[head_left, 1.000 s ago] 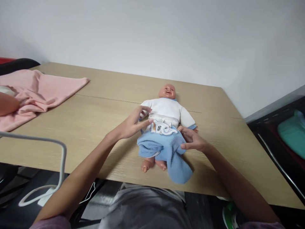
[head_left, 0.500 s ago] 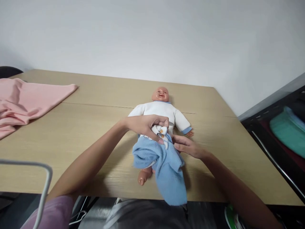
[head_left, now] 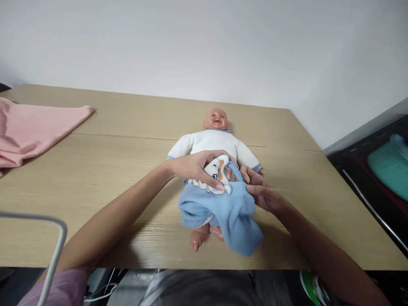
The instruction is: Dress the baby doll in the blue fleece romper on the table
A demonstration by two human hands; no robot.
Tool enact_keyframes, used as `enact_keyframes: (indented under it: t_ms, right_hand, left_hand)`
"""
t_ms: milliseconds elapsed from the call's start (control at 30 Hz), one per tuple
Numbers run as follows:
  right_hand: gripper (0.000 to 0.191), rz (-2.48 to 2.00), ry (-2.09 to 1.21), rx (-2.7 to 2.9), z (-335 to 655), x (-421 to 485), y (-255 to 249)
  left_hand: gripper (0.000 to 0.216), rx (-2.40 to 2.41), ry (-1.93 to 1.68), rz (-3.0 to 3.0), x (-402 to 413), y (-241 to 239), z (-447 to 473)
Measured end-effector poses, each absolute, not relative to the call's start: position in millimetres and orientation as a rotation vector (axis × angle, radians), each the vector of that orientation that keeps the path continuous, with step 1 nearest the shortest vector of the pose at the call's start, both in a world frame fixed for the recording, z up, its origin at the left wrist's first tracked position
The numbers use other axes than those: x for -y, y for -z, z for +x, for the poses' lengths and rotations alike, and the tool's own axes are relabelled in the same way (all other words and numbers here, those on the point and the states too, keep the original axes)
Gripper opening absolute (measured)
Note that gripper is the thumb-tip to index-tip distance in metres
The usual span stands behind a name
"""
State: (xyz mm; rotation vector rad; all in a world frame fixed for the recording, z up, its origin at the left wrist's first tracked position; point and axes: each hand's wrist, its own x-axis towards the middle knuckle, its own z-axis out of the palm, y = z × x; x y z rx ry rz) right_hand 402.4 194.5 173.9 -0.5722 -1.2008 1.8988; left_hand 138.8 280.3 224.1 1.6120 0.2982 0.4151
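A baby doll (head_left: 214,142) in a white long-sleeved top lies on its back, head away from me. Blue fleecy overalls (head_left: 236,212) with a white animal patch cover its lower body, and its bare feet stick out below. My left hand (head_left: 207,170) grips the bib of the overalls, thumb over the patch and fingers behind. My right hand (head_left: 259,189) pinches the blue edge on the right side, just below a strap loop (head_left: 236,171). One side of the overalls bulges loosely toward the table's front edge.
A pink cloth (head_left: 38,127) lies on the wooden table (head_left: 127,114) at the left. A pale bent tube (head_left: 59,242) stands in the near left. To the right is a dark rack with a green item (head_left: 389,165). A wall rises behind the table.
My left hand has lifted the bib, showing more of the patch and the strap loop. My right hand has taken hold of the side edge, and the hanging blue leg has risen and shifted right.
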Motion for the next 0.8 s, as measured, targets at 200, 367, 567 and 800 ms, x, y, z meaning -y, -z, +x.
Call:
enact_keyframes:
  t_ms: [200,367,567,800]
  right_hand:
    - [0.054,-0.610,-1.826,1.362,397,-200,-173]
    - [0.042,-0.798,-1.662,1.641,412,-205,-173]
    - [0.037,-0.758,-1.535,1.691,429,-204,-181]
    - [0.045,-0.734,-1.936,2.020,431,-204,-191]
  left_hand:
    - [0.084,-0.190,-0.458,1.498,-277,-220,142]
    - [0.086,-0.290,-0.445,1.785,-275,-218,141]
    - [0.050,-0.394,-0.023,1.906,-270,-222,144]
    - [0.032,-0.342,-0.186,1.734,-270,-221,138]
